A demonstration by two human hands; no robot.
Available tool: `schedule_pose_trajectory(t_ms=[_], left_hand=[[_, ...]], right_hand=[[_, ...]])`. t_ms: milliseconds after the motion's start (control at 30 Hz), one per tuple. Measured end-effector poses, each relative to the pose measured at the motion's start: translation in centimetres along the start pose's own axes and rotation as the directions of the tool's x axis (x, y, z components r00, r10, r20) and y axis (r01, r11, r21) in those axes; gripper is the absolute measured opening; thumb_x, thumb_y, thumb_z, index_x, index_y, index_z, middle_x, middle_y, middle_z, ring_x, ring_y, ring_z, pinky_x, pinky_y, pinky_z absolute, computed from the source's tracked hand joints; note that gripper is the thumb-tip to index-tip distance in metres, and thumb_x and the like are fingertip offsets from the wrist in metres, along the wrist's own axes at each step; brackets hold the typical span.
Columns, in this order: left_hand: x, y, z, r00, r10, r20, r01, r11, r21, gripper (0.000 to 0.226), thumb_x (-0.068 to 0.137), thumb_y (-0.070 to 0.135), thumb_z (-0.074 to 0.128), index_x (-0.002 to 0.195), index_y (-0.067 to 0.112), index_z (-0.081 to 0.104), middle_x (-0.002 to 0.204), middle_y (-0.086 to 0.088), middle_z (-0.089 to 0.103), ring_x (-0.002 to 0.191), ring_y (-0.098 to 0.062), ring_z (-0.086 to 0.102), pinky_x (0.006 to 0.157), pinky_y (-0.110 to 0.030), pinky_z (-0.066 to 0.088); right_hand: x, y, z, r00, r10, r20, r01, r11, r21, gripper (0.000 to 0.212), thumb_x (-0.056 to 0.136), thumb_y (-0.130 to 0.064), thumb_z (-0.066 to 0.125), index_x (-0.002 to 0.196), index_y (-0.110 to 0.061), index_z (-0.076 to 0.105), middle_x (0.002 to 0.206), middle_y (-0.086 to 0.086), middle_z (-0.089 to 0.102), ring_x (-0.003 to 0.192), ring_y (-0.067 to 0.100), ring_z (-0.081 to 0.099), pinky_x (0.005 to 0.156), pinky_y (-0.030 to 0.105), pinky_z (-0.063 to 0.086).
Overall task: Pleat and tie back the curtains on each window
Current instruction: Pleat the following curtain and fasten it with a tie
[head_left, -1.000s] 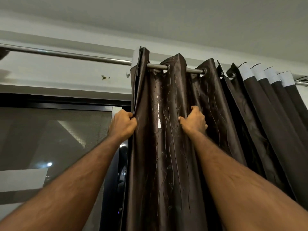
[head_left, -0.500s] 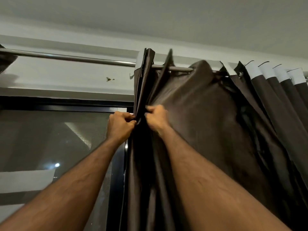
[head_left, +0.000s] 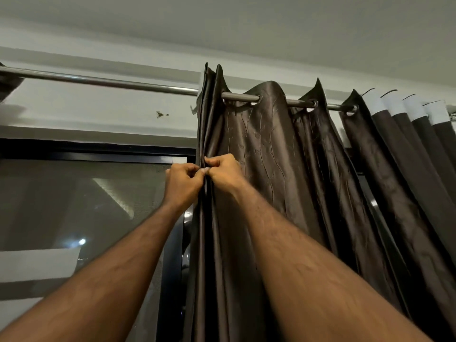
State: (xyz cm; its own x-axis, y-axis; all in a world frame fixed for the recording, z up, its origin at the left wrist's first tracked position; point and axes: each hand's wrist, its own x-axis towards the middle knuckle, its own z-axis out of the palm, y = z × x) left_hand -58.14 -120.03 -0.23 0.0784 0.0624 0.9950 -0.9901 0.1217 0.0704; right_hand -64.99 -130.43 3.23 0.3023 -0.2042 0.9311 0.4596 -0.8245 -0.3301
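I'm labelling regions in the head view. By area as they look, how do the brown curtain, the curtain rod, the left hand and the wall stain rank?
1. brown curtain
2. curtain rod
3. left hand; near the camera, so its place against the rod is unsure
4. wall stain

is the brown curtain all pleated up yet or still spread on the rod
Partly pleated. The brown curtain has two folds pinched together by the left hand and right hand; the rest is spread along the rod.

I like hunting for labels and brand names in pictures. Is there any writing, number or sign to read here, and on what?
None: no word, number or sign can be read.
The brown curtain carries only a stitched wavy pattern, no letters.
The white bands on the curtain tops at the right are blank.
The small mark on the wall is a stain, not writing.
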Motion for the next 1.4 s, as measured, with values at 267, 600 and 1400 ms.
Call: schedule_pose_trajectory(t_ms=[267, 600, 1400], left_hand=[[0.1, -0.7, 0.1, 0.998, -0.059, -0.003, 0.059, 0.993, 0.103, 0.006, 0.087, 0.017, 0.076, 0.087, 0.011, 0.078, 0.074, -0.003, 0.073, 0.072, -0.016, 0.072, 0.070, -0.037, 0.063], [-0.1, 0.2, 0.0, 0.999, -0.015, 0.036, 0.007, 0.977, 0.213, 0.022, 0.093, 0.014, 0.069, 0.071, 0.013, 0.070, 0.065, -0.003, 0.065, 0.059, -0.009, 0.061, 0.056, -0.018, 0.048], [-0.3, -0.1, 0.0, 1.000, 0.006, 0.027, -0.008, 0.997, 0.081, 0.017, 0.090, 0.011, 0.071, 0.073, 0.011, 0.074, 0.069, -0.007, 0.071, 0.064, -0.017, 0.069, 0.057, -0.030, 0.056]], right_hand=[[-2.6, -0.4, -3.7, 0.975, 0.085, 0.207, -0.121, 0.979, 0.167, 0.043, 0.090, 0.015, 0.047, 0.121, -0.002, 0.070, 0.114, 0.014, 0.073, 0.110, 0.021, 0.067, 0.102, 0.035, 0.053], [-3.4, 6.0, -12.3, 0.824, -0.004, -0.566, -0.347, 0.787, -0.510, 0.053, 0.084, -0.042, 0.079, 0.129, -0.024, 0.056, 0.137, 0.006, 0.052, 0.132, 0.027, 0.044, 0.108, 0.051, 0.035], [-2.4, -1.6, -3.8, 0.991, -0.051, 0.120, 0.072, 0.982, -0.177, 0.028, 0.094, -0.006, 0.067, 0.122, -0.005, 0.071, 0.122, 0.008, 0.072, 0.119, 0.016, 0.063, 0.107, 0.026, 0.045]])
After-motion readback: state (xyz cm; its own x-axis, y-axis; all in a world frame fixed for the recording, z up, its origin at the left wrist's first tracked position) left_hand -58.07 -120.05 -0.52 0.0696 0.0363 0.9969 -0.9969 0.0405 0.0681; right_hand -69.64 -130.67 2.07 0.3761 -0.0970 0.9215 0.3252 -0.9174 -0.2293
